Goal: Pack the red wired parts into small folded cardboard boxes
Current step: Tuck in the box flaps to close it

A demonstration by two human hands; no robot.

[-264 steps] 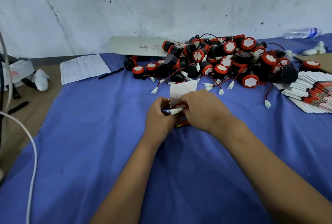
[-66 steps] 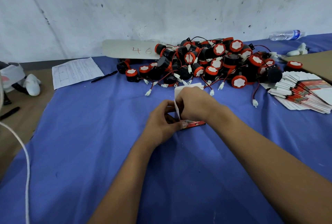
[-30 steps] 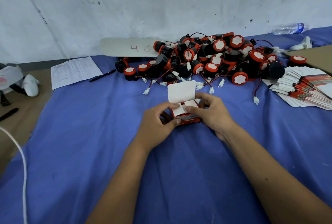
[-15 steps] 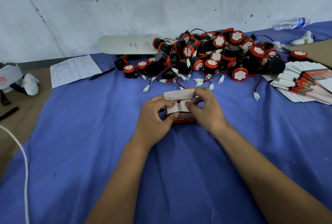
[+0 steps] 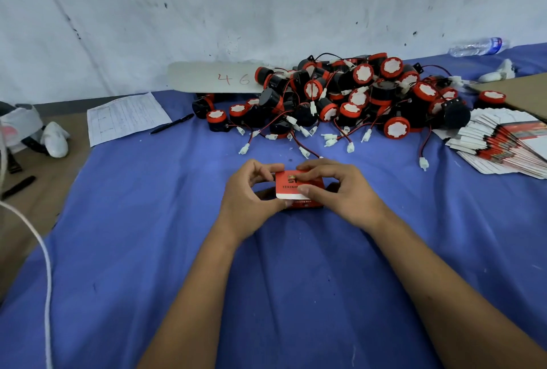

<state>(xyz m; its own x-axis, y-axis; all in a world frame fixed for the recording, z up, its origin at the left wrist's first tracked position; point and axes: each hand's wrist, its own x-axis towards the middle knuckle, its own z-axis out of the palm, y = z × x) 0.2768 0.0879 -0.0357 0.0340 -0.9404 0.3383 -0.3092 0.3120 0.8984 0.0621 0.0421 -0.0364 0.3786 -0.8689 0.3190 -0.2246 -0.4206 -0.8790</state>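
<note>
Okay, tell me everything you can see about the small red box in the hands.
The small red cardboard box sits low on the blue cloth, in front of the pile of red and black wired parts. Its top flap, red with a white edge and small print, is folded down nearly flat. The left hand holds its left end; the right hand pinches the flap from above and in front. Its contents are hidden.

Two bare hands, the left hand [image 5: 251, 191] and right hand [image 5: 340, 188], together hold one small red folded cardboard box [image 5: 296, 188]. Beyond the grip lies one heap of red-and-black round wired parts [image 5: 349, 96], too many and too tangled to count. To its right, one fanned stack of flat unfolded cardboard boxes [image 5: 503, 143]. To its left, one printed white paper sheet [image 5: 127, 117] and one black pen [image 5: 171, 123].
</note>
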